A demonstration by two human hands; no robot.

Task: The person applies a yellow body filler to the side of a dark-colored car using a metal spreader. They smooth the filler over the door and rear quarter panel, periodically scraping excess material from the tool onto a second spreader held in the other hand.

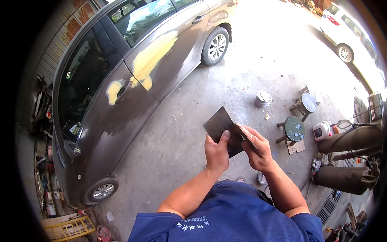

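On the concrete floor (250, 80) of an open-air body shop, I stand holding a dark, flat mixing board (221, 128) out in front of my chest, tilted with one corner pointing up and away. My left hand (216, 152) is closed around its lower edge, thumb pressed flat on the upper face. My right hand (256, 150) is curled shut on a thin, flat spreader blade (246, 138), whose edge lies against the right side of the board. I cannot make out any filler on the board's face; it looks bare and dark from here.

Beside me on my left stands the dark grey car (133, 80), and the work on it reads as partly done: pale yellow patches of filler (151, 60) already sit on the rear door, with a smaller patch (114, 90) around the front door handle. Both look rough and unsanded, and none is painted, so by my judgement smoothing and finishing remain.

Just beyond the board, a small metal tin (262, 98) stands on the floor. To my right are two low round stools (295, 129), a white container (321, 130) and two gas cylinders (346, 177) lying on their sides. A white car (346, 30) is parked well apart, in bright sun.
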